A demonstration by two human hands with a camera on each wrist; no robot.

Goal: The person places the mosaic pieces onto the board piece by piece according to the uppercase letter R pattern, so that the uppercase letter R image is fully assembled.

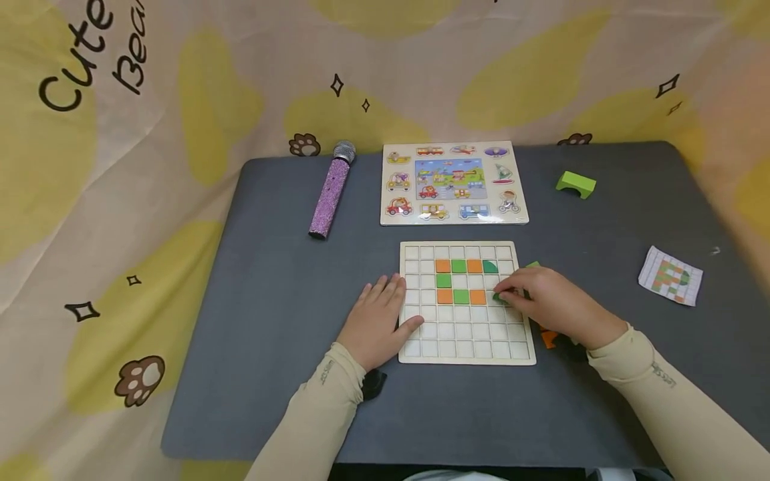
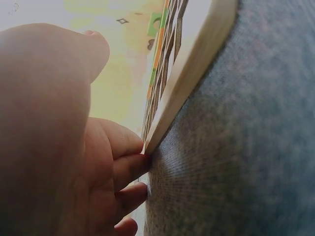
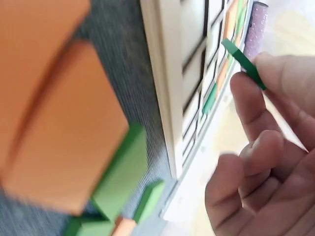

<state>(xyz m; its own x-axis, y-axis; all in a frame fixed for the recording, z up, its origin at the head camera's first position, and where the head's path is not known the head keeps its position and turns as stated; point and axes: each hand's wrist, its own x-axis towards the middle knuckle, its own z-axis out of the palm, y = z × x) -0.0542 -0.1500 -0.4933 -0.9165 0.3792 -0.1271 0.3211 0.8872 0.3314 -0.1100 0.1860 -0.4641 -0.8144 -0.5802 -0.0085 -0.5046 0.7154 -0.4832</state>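
A wooden grid board (image 1: 466, 349) lies at the middle of the table, with several orange and light green square tiles (image 1: 460, 296) in its cells. A dark green rounded tile (image 1: 490, 267) sits in the top tiled row. My left hand (image 1: 375, 321) lies flat at the board's left edge, thumb over the rim and fingers straight. Thumb and forefinger of my right hand (image 1: 550, 300) pinch a small dark green tile (image 3: 244, 64), held close over the board's right side. Its flat shape is mostly hidden by the fingers. Loose orange pieces (image 3: 69, 132) and green pieces (image 3: 120, 172) lie right of the board.
Behind the board lies a vehicle picture puzzle (image 1: 451, 218), with a glittery purple microphone (image 1: 329, 197) to its left. A green arch block (image 1: 576, 184) stands at the back right. On the right is a paper card (image 1: 670, 277) with a coloured grid pattern.
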